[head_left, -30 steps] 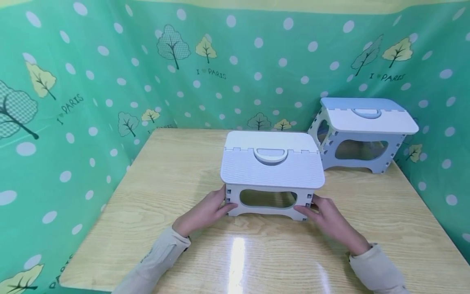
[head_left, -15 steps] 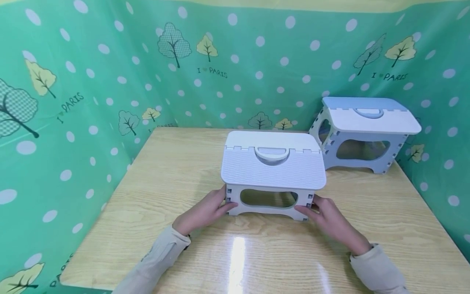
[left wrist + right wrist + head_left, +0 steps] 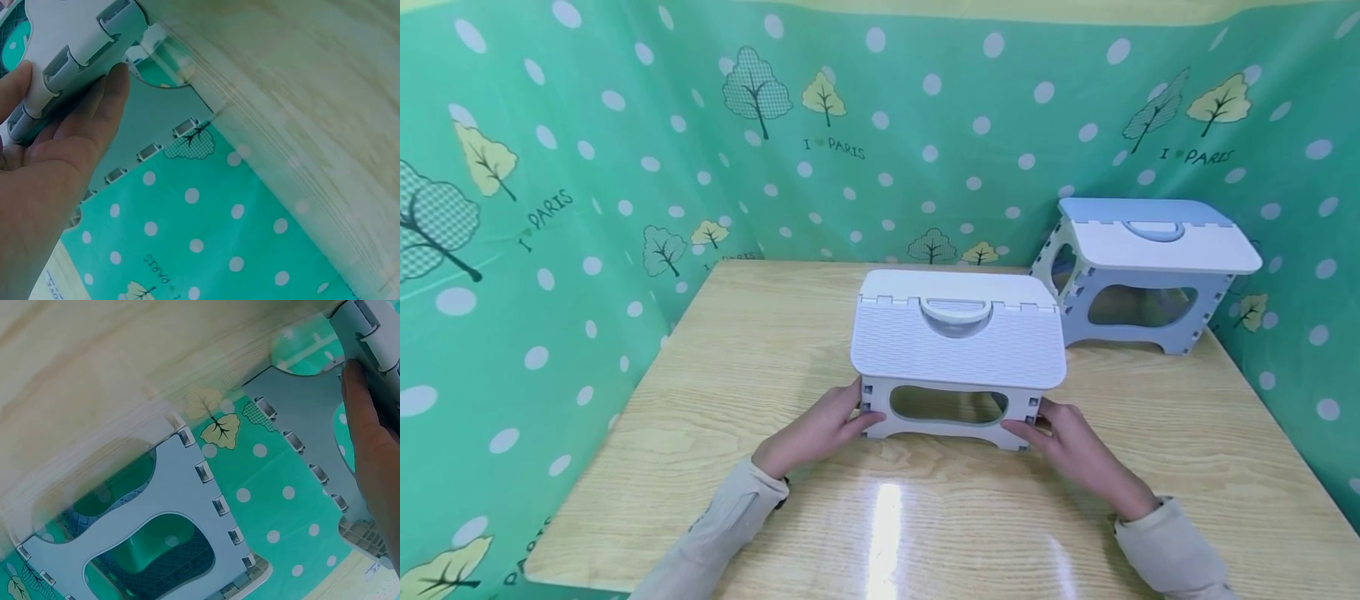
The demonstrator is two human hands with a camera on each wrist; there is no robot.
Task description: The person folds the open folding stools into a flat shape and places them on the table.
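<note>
A white folding step stool [image 3: 955, 342] stands unfolded on the wooden table, its carry handle lying in the middle of the top. My left hand [image 3: 820, 429] grips the stool's left front leg edge, thumb on the front panel and fingers round the side. At the opposite leg edge my right hand [image 3: 1071, 442] holds on in the same way. The left wrist view shows the left hand [image 3: 75, 131] with its fingers along the hinged leg edge. In the right wrist view, part of the right hand [image 3: 372, 437] lies against the leg; its other fingers are hidden.
A second folding stool [image 3: 1138, 292], blue and white, stands unfolded at the back right, close behind the white one. Green dotted cloth [image 3: 850, 125] hangs along the back and sides. The wooden table [image 3: 715, 350] extends to the left and front, with a bright reflection near the front.
Both hands stay on the legs of the white stool, and the stool keeps its place. The head view has shifted very slightly.
</note>
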